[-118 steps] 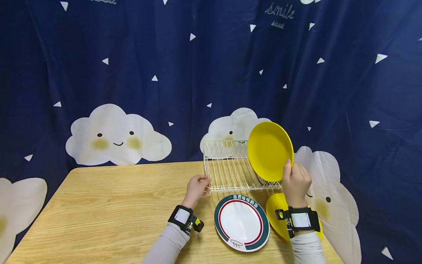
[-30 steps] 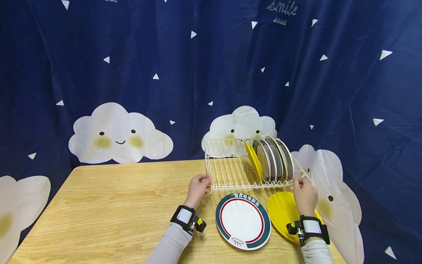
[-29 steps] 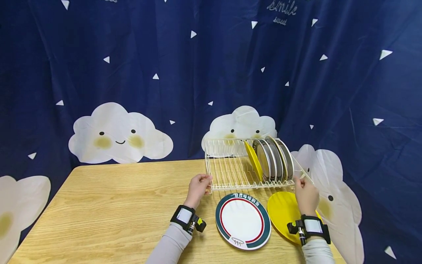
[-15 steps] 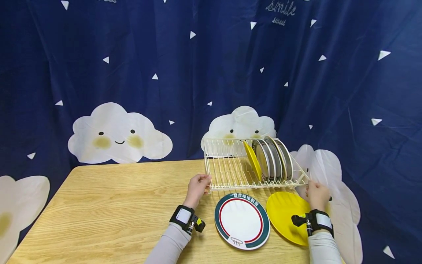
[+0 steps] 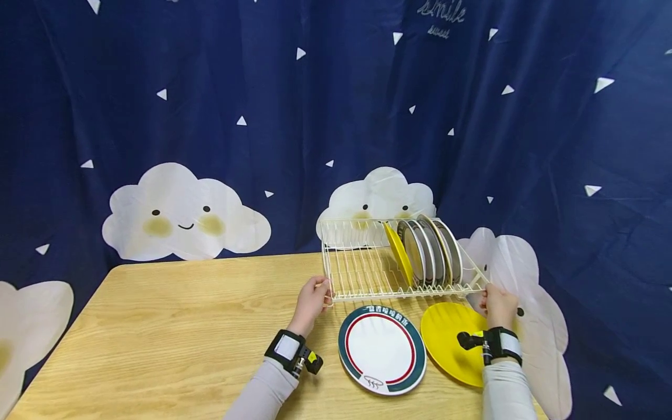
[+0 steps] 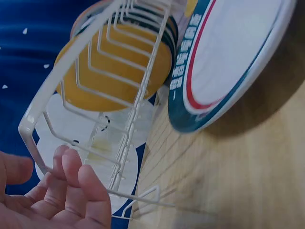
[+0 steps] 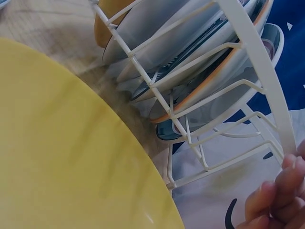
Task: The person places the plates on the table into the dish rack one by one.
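In the head view a white wire dish rack (image 5: 378, 296) stands toward the back of the table. My left hand (image 5: 310, 303) holds its left front corner, and the left wrist view has thumb and fingers on either side of the rack's end. My right hand (image 5: 500, 303) grips the right front corner; in the right wrist view its fingertips meet the white rail. A yellow plate (image 5: 399, 256) leans upright in the rack, left of several upright plates (image 5: 440, 254). The rack's left slots hold nothing.
In front of the rack lie a white plate (image 5: 382, 350) with a green rim and red ring, and a yellow plate (image 5: 451, 341) partly hidden by the right wrist camera. Behind the wooden table (image 5: 184, 332) hangs a dark blue curtain (image 5: 294, 134) with cloud prints.
Earlier my right hand held a yellow plate above the rack; that plate now stands in it. Since then my right hand has moved right to the front corner. My left hand has stayed at the left corner.
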Demonstrator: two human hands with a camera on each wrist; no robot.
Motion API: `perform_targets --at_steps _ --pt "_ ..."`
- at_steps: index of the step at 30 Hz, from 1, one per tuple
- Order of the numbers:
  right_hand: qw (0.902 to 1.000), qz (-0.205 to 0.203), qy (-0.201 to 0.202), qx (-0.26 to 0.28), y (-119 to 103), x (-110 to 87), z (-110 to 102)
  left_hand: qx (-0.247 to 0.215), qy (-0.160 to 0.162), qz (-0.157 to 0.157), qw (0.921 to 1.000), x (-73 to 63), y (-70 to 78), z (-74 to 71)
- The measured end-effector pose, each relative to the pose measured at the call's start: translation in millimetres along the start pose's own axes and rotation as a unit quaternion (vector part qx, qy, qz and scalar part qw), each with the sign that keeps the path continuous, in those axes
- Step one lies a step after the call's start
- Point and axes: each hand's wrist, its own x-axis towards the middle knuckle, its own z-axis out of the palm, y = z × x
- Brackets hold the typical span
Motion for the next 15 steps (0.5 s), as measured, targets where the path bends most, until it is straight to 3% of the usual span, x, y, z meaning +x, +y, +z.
perform_targets --at_steps 3,7,11,15 --pt "0.9999 -0.004 -0.004 -0.014 2 -2.1 1 -0.002 -0.010 -0.005 0.9999 -7.9 -3.8 -2.5" --pt "0.9998 -0.006 0.005 -0.017 3 -2.3 0 0.048 -0.032 -0.014 0.9982 -21.4 -9.2 -8.2" --pt "1.0000 -0.002 0.007 -0.006 4 -0.7 0 0.098 -0.083 -0.018 0.9916 -36.0 -15.7 -13.3" --pt "1.0000 0.000 0.000 0.004 3 0.6 2 0.115 -0.126 -0.024 0.9851 -46.7 -21.7 -15.1"
